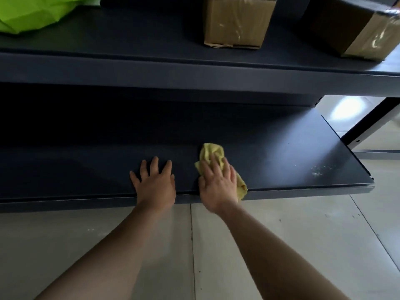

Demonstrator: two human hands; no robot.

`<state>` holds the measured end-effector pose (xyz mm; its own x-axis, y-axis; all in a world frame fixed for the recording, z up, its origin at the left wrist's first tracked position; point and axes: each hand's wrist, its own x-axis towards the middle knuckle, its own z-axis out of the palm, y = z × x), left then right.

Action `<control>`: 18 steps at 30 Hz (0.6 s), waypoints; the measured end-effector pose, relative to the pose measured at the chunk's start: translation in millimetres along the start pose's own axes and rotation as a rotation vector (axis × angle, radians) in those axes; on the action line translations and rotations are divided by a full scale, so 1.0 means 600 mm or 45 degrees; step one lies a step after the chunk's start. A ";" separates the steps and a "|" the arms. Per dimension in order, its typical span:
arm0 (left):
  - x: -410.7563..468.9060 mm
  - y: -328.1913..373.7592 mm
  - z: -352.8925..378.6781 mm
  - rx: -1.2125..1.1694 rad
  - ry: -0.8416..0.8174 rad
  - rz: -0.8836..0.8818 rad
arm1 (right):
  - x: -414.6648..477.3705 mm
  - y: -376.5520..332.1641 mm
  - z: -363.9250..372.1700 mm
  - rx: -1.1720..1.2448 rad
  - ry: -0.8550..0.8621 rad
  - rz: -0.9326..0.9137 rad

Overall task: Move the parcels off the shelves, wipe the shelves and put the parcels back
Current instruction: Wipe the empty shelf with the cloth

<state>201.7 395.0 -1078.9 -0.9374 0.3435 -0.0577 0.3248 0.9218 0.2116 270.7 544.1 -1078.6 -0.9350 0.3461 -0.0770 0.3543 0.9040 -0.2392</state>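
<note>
On the lower shelf (281, 161), the right hand (218, 182) presses a yellow cloth (211, 152), fingers straight; the left hand (154, 182) lies flat beside it, holding nothing. A small box (236, 22) and a big box (357, 29) stand above.

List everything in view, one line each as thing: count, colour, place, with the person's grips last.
cardboard parcels: two, brown, on the upper shelf, middle and right end
green bag: one, bright green, upper shelf, left end
upper shelf: one, dark grey, across the top
lower shelf: one, dark grey, below the upper one
cloth: one, yellow, on the lower shelf under the right grip
pale specks: a scatter, whitish, lower shelf's right end
floor: one, pale tiles, below the shelves
left grip: one, bare hand, flat on the lower shelf's front edge, apart from the cloth
right grip: one, bare hand, fingers pressing the cloth
</note>
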 end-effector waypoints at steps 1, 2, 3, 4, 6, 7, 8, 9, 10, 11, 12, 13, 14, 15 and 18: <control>0.001 0.008 -0.001 -0.020 -0.021 -0.001 | -0.009 0.006 0.000 0.013 0.019 -0.062; 0.002 0.016 -0.001 -0.033 -0.050 0.015 | -0.015 0.020 -0.002 0.020 0.036 -0.108; 0.002 0.026 0.000 -0.041 -0.078 0.045 | -0.019 0.038 -0.006 0.023 0.056 -0.136; 0.002 0.036 0.002 -0.045 -0.099 0.076 | -0.022 0.060 -0.010 0.025 0.073 -0.140; 0.001 0.054 0.006 -0.051 -0.110 0.121 | -0.028 0.112 -0.019 0.033 0.108 -0.077; 0.000 0.062 0.009 -0.051 -0.107 0.130 | -0.031 0.140 -0.025 0.032 0.138 -0.025; -0.001 0.072 0.013 -0.045 -0.108 0.140 | -0.036 0.171 -0.033 0.023 0.168 0.040; -0.001 0.079 0.015 -0.036 -0.110 0.150 | -0.040 0.200 -0.041 0.004 0.187 0.117; -0.002 0.085 0.017 -0.033 -0.115 0.159 | -0.042 0.224 -0.048 -0.023 0.189 0.204; -0.002 0.090 0.019 -0.037 -0.119 0.166 | -0.042 0.241 -0.054 -0.046 0.175 0.295; -0.003 0.092 0.020 -0.045 -0.119 0.171 | -0.041 0.246 -0.057 -0.052 0.155 0.373; -0.002 0.096 0.020 -0.053 -0.117 0.178 | -0.037 0.243 -0.059 -0.036 0.136 0.419; -0.001 0.100 0.021 -0.062 -0.113 0.184 | -0.033 0.231 -0.058 -0.007 0.117 0.414; 0.000 0.104 0.022 -0.072 -0.109 0.191 | -0.027 0.214 -0.057 0.018 0.095 0.349; 0.006 0.127 0.024 -0.071 -0.114 0.233 | -0.010 0.171 -0.048 0.025 0.013 0.040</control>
<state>225.2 469.2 -1076.6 -0.8478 0.5209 -0.0996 0.4785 0.8323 0.2797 312.8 641.9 -1074.9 -0.9234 0.3767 -0.0745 0.3828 0.8877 -0.2559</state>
